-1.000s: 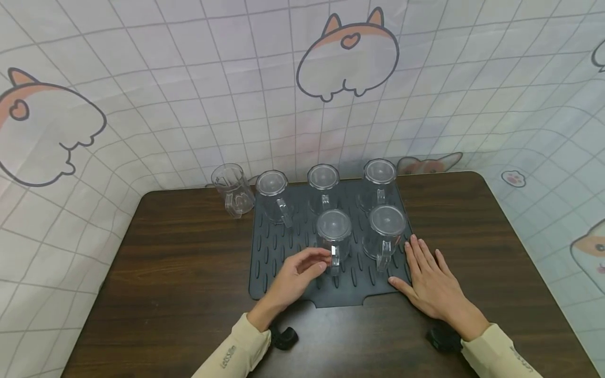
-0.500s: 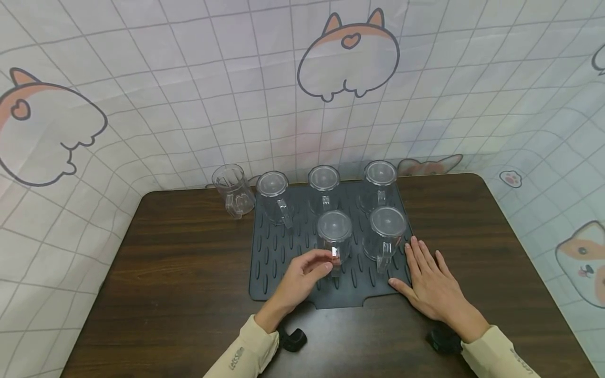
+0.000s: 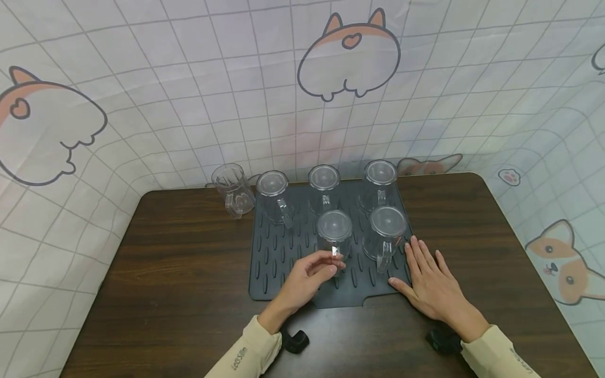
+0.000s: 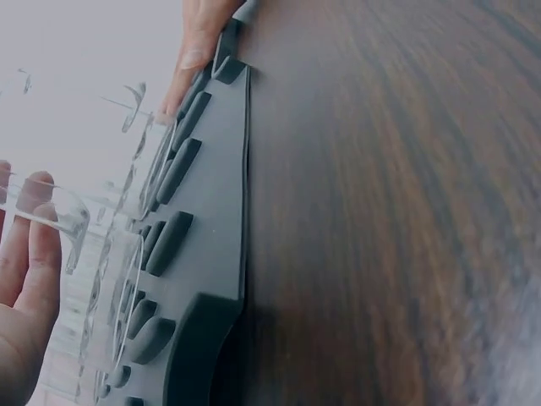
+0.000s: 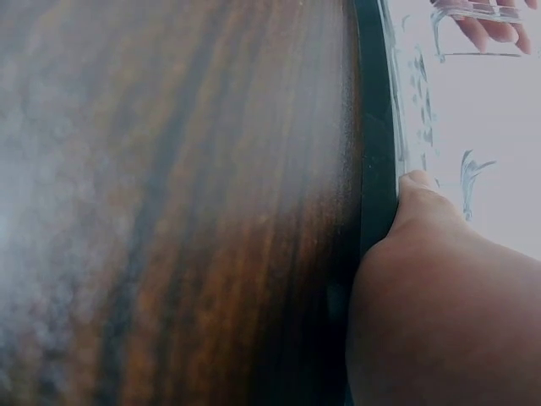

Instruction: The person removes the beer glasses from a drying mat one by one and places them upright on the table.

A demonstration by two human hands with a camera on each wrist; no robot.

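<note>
Head view high, facing forward-down; wrist views low, close, turned sideways; all share mat (image 3: 302, 236)

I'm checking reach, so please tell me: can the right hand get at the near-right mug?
Probably yes: the right hand lies flat beside the near-right mug, with nothing visible between.

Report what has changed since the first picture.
The left hand has moved to the person's right, and its fingertips now reach through the handle of the left mug of the front row; whether they grip it, I can't tell. The dog print at far right shows farther left. All the mugs stay put, and the right hand stays spread at the right edge of the mat.
</note>
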